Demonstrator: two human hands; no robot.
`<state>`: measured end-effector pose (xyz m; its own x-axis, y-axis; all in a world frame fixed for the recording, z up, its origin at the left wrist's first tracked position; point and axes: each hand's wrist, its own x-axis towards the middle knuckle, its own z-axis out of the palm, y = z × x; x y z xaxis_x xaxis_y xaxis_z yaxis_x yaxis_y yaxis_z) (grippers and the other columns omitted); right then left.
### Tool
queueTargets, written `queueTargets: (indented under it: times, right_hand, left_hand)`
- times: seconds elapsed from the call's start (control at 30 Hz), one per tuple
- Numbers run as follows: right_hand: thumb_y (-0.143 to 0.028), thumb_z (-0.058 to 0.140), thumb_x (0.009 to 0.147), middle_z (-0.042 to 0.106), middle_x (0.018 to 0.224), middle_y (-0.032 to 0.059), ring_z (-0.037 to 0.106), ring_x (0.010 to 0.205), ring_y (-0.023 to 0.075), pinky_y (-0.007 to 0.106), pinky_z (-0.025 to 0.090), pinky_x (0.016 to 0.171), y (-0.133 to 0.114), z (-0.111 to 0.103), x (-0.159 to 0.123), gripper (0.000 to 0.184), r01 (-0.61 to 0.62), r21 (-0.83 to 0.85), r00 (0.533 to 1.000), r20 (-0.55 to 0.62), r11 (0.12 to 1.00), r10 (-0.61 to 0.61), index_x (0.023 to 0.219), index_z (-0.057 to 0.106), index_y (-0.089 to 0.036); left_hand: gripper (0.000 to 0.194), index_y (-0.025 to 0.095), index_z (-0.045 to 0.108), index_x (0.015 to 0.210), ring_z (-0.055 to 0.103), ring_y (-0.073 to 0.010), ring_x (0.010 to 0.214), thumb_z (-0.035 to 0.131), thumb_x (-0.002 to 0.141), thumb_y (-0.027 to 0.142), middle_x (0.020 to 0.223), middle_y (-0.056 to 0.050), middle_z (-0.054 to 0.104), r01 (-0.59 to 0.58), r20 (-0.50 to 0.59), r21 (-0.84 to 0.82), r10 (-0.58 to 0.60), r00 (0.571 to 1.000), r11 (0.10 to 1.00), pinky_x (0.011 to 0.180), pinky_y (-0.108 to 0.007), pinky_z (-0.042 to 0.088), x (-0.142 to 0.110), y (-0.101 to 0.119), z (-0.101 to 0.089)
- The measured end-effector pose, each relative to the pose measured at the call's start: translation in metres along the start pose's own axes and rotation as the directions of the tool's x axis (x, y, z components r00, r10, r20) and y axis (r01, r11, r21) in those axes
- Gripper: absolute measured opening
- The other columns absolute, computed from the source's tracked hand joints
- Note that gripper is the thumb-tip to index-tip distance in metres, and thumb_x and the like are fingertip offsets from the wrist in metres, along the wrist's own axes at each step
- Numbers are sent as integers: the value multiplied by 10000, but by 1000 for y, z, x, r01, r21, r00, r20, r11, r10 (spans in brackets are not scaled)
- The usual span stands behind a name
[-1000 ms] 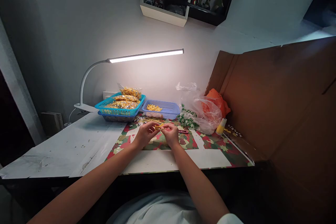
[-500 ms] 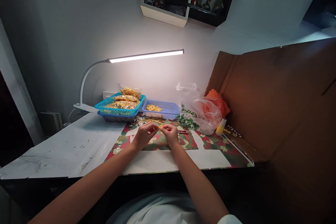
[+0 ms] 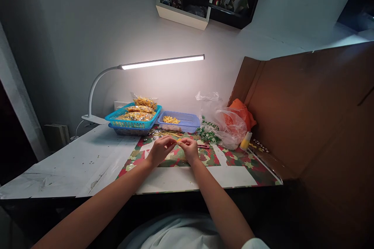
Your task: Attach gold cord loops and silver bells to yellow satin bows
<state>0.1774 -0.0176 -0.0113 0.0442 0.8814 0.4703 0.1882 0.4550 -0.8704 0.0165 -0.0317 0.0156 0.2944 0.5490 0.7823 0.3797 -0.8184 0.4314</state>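
Over the patterned cloth, my left hand (image 3: 160,150) and my right hand (image 3: 190,151) meet fingertip to fingertip. Both are closed in a pinch on a small yellow piece (image 3: 179,140), mostly covered by the fingers; its exact kind does not show. Just beyond them lie several thin yellow cords (image 3: 169,134) and small silvery bells or beads (image 3: 150,134). A pink-handled tool (image 3: 203,146) rests right beside my right hand, partly hidden by it.
A blue basket (image 3: 187,124) holds yellow pieces. Stacked baskets (image 3: 133,124) at the left carry filled plastic bags. Toward the right are clear plastic bags (image 3: 217,118), a yellow bottle with a whitish cap (image 3: 246,141) and a tall cardboard wall (image 3: 304,113). A lit lamp (image 3: 163,62) hangs above.
The fingertips have shifted very slightly around the yellow piece. Both hands stay in the same place, and everything else is unmoved.
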Motion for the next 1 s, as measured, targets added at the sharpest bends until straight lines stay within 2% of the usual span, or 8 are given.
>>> queueTargets:
  times: [0.13, 0.3, 0.43, 0.77, 1.0]
  right_hand:
    - [-328, 614, 950, 677, 1014, 46, 665, 842, 160, 331, 578, 744, 0, 0, 0, 215, -5, -10, 1000, 15, 1000, 5, 1050, 649, -141]
    - [-328, 613, 951, 675, 1045, 54, 666, 881, 171, 351, 577, 776, -3, -1, 0, 220, 8, -41, 1000, 4, 999, -8, 1066, 646, -143]
    - [-328, 620, 946, 682, 1016, 48, 667, 884, 170, 363, 570, 800, -6, -2, -1, 206, 52, -71, 998, -29, 996, -54, 1020, 655, -140]
    - [-332, 642, 928, 684, 891, 22, 659, 830, 154, 349, 555, 790, -13, -2, -5, 201, 151, -148, 982, -93, 977, -166, 870, 660, -140]
    - [-358, 658, 913, 692, 828, 14, 666, 854, 163, 364, 539, 829, -20, -1, -8, 256, 167, -175, 975, -118, 970, -189, 767, 652, -147]
  left_hand:
    - [242, 155, 643, 845, 600, -125, 660, 613, 939, 376, 794, -4, 647, 66, -14, -61, -67, 998, 996, 626, -288, 532, -1, -2, 2]
    - [254, 143, 627, 1027, 628, -136, 658, 656, 913, 368, 786, 9, 636, 195, -43, -197, -208, 977, 961, 591, -283, 544, -4, -9, 10]
    - [214, 133, 637, 936, 637, -128, 649, 658, 916, 345, 798, 2, 658, 272, 3, -285, -283, 959, 919, 587, -275, 550, -5, -14, 13]
    - [200, 131, 653, 901, 636, -127, 656, 644, 929, 328, 805, 0, 667, 354, 71, -361, -353, 933, 863, 611, -282, 554, -4, -15, 11]
    - [229, 133, 650, 852, 630, -125, 641, 636, 933, 347, 765, 10, 658, 361, 50, -366, -369, 928, 858, 605, -279, 546, -5, -17, 13]
